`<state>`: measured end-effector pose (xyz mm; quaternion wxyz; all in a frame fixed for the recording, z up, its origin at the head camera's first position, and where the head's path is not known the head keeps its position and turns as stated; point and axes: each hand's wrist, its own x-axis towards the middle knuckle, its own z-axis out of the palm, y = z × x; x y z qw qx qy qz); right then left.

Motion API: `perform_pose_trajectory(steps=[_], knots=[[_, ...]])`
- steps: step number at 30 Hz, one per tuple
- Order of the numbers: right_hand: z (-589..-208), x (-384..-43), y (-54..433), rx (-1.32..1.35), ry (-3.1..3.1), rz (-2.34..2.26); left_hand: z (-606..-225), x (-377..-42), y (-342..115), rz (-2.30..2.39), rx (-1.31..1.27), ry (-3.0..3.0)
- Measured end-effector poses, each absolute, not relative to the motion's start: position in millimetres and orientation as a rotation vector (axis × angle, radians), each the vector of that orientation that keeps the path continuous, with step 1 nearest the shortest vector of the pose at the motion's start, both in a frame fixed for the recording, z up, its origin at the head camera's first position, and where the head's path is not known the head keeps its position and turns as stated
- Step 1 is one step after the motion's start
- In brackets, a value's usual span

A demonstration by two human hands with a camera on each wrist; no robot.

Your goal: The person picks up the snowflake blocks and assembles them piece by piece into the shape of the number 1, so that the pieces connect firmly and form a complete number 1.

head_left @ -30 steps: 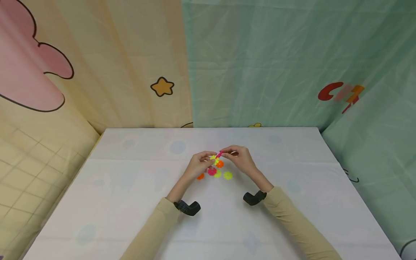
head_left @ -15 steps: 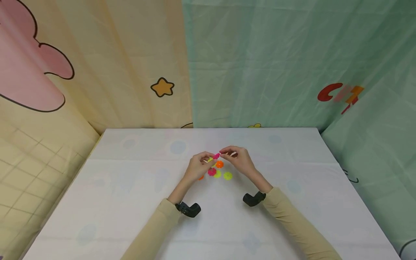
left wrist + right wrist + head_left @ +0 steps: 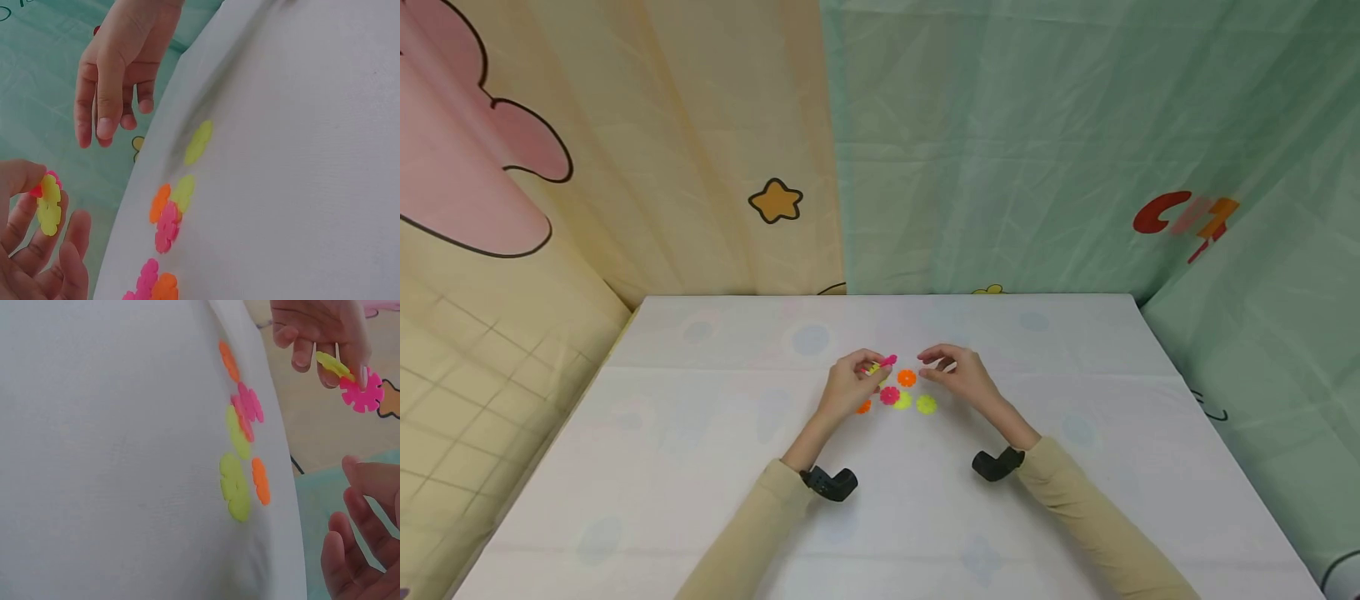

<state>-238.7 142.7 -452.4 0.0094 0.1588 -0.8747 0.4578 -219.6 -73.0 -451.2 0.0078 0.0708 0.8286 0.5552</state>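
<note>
My left hand pinches a pink notched disc and a yellow notched disc between thumb and fingers, above the table. The two discs meet at an angle near the thumb; their exact join is hidden. Off to the right, my right hand hovers with fingers apart and loosely bent, holding nothing. Below lie more flower-shaped discs: an orange disc between the hands, a pink disc overlapping a yellow-green disc, and another yellow-green disc to their right.
Another orange disc lies under the left hand. In the right wrist view a second pink disc touches the overlapping pair. A pale cloth covers the table, with printed curtains behind its far edge.
The right hand, earlier at the pink disc, has let go and moved right. The left hand has shifted slightly left, carrying the pink and yellow discs.
</note>
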Motion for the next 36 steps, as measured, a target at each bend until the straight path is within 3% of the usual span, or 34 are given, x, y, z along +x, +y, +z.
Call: perform_pose_trajectory(steps=[36], knots=[[-464, -228, 149, 0.553, -3.152, 1.13, -452, -217, -77, 1.654, 0.235, 2.761]])
